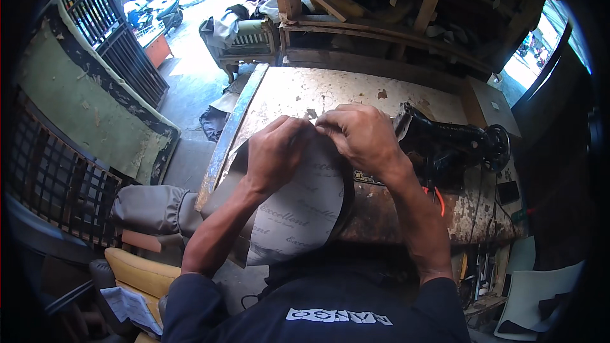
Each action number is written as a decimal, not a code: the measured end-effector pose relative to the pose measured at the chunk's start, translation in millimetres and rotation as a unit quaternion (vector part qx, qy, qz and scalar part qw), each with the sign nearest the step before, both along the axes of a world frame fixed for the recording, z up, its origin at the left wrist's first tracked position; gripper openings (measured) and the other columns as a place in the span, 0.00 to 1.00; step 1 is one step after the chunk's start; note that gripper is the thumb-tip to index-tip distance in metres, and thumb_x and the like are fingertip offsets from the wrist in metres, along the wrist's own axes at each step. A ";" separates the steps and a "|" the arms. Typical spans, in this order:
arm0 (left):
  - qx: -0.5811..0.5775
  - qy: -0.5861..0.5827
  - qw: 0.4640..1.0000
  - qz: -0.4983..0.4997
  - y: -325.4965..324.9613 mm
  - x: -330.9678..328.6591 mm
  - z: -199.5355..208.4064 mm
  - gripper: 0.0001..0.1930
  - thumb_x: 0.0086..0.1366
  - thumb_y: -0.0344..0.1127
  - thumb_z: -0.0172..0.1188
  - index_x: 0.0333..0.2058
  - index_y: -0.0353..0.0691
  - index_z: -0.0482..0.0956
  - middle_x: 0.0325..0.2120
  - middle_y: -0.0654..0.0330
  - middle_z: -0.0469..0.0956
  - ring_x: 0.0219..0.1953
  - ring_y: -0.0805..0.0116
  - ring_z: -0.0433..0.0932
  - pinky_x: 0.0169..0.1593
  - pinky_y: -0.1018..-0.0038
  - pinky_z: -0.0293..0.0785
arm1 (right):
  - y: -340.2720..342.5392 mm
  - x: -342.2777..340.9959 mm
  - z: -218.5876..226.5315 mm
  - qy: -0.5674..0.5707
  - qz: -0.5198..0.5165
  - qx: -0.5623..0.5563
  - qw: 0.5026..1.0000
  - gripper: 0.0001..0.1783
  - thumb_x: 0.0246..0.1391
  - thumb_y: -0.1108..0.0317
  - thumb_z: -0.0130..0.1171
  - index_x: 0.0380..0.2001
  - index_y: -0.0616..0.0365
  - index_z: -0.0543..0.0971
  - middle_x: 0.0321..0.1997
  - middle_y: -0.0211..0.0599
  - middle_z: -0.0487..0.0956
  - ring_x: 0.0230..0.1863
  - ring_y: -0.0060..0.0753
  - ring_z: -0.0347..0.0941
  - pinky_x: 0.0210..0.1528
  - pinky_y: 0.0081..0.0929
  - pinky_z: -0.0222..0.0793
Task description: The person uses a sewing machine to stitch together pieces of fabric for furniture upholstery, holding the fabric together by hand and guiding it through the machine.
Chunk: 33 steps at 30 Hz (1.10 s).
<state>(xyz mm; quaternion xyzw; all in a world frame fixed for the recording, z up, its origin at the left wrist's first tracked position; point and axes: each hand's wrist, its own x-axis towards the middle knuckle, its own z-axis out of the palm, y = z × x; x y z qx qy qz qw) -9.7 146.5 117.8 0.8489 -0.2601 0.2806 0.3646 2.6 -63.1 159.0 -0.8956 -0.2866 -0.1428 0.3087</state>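
Observation:
A piece of synthetic leather (298, 209) hangs between my arms, its pale printed backing facing me and a dark edge showing on the right. My left hand (276, 149) is closed in a pinch on its upper edge. Close beside it, my right hand (363, 136) pinches the same edge, fingertips almost meeting those of the left. Exactly what lies between the fingertips is hidden. A black sewing machine (445, 140) stands on the worn table (356, 82), just right of my right hand.
Grey gathered synthetic leather (149, 208) lies at the table's left corner. Beyond the table are a wooden rack (381, 28) and a chair (244, 38) heaped with cloth. A cardboard box (489, 108) sits at the back right. Yellow cushions (140, 273) lie lower left.

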 end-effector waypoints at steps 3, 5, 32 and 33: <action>0.043 0.005 0.999 0.006 12.7 -4.3 9.8 0.15 0.62 0.28 0.72 0.48 0.38 0.82 0.41 0.51 0.83 0.41 0.54 0.85 0.44 0.65 0.81 | 0.9 0.3 -4.5 -0.092 -0.010 -0.028 0.995 0.08 0.62 0.65 0.64 0.37 0.56 0.87 0.36 0.40 0.85 0.43 0.49 0.82 0.48 0.46 0.79; 0.094 0.035 0.995 0.030 29.6 -5.7 13.6 0.23 0.62 0.34 0.74 0.53 0.41 0.75 0.51 0.50 0.76 0.59 0.47 0.75 0.60 0.57 0.72 | -2.1 3.3 -1.9 -0.099 -0.002 0.003 0.995 0.07 0.62 0.66 0.63 0.36 0.58 0.85 0.36 0.41 0.84 0.42 0.49 0.82 0.47 0.45 0.79; 0.090 0.075 0.993 0.017 47.6 -32.5 26.4 0.10 0.63 0.30 0.72 0.34 0.35 0.77 0.31 0.53 0.76 0.32 0.54 0.80 0.39 0.64 0.76 | 9.3 5.9 -7.5 -0.200 0.053 0.047 0.977 0.10 0.55 0.80 0.63 0.41 0.59 0.83 0.36 0.43 0.81 0.40 0.50 0.81 0.43 0.42 0.78; 0.081 0.085 0.993 0.018 48.1 -33.1 27.1 0.11 0.63 0.30 0.72 0.33 0.35 0.76 0.31 0.53 0.77 0.32 0.55 0.80 0.39 0.64 0.76 | 8.0 6.7 -7.1 -0.206 0.077 0.055 0.974 0.16 0.51 0.83 0.60 0.42 0.58 0.83 0.34 0.43 0.78 0.39 0.50 0.79 0.43 0.42 0.78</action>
